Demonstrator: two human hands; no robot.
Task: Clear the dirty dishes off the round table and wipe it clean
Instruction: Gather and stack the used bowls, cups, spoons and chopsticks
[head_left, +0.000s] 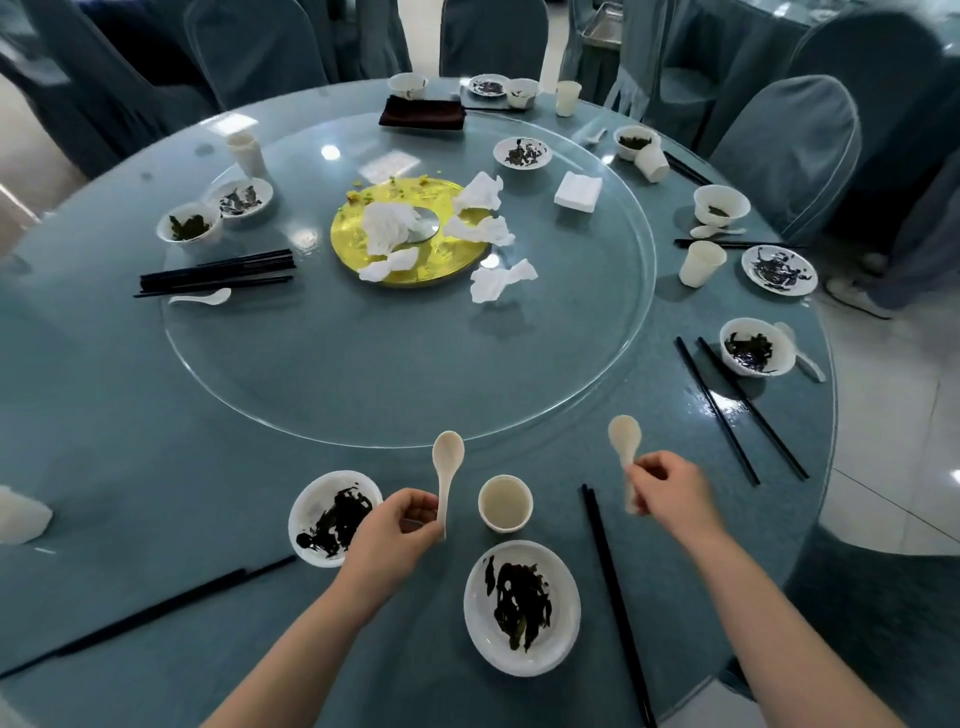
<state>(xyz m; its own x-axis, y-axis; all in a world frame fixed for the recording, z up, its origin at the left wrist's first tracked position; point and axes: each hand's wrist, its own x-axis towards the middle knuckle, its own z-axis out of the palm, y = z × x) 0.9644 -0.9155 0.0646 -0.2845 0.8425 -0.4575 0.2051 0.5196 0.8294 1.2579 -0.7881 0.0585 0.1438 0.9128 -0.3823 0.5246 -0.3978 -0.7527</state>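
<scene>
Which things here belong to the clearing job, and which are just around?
Job: spoons gripped in left hand and right hand; cup; near plate; chopsticks; crumpled tissues; table.
Around: covered chairs; floor.

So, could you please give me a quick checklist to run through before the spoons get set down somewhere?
1. Left hand grips the handle of a white plastic spoon: ok.
2. Right hand grips the second white spoon: ok, though blurred.
3. Spoon bowls empty, nothing to drip: cannot tell.
4. A near dish free to take them: the white paper cup between the hands is upright; the white oval plate holds only dark scraps: ok.
5. Black chopsticks beside the plate not yet gathered: not ok.
6. Crumpled white napkins off the glass turntable: not ok.
</scene>
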